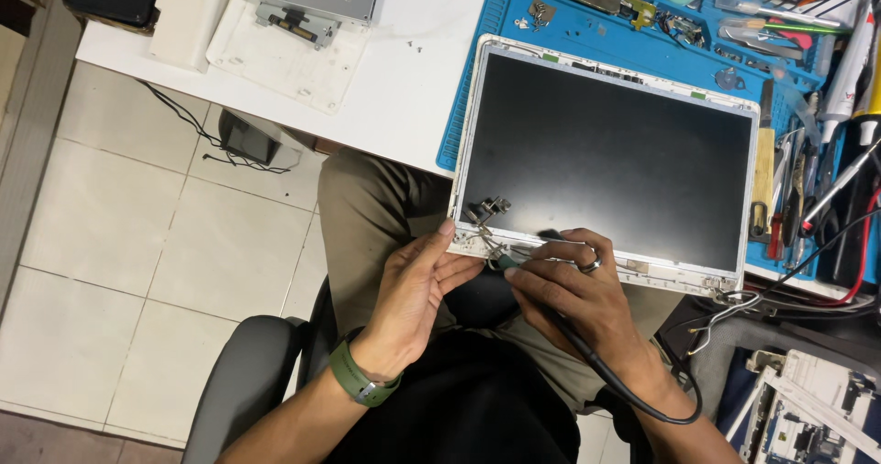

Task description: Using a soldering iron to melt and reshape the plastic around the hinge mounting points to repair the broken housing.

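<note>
A laptop screen panel (606,152) with a white bezel lies on the blue mat, its near edge hanging over my lap. My left hand (413,290) grips the panel's near left corner, thumb by the metal hinge bracket (491,209). My right hand (578,290), a ring on one finger, holds a thin corded tool (507,264) with a green-tipped end against the bottom bezel close to the hinge. Its black cable (633,395) loops down past my right wrist. A green watch sits on my left wrist.
A blue work mat (587,33) covers the white desk, with small parts and screws at the back. Several tools and pens crowd the right edge (808,152). A metal drive and white cover (303,23) lie at the left. A grey chair arm (248,381) is below.
</note>
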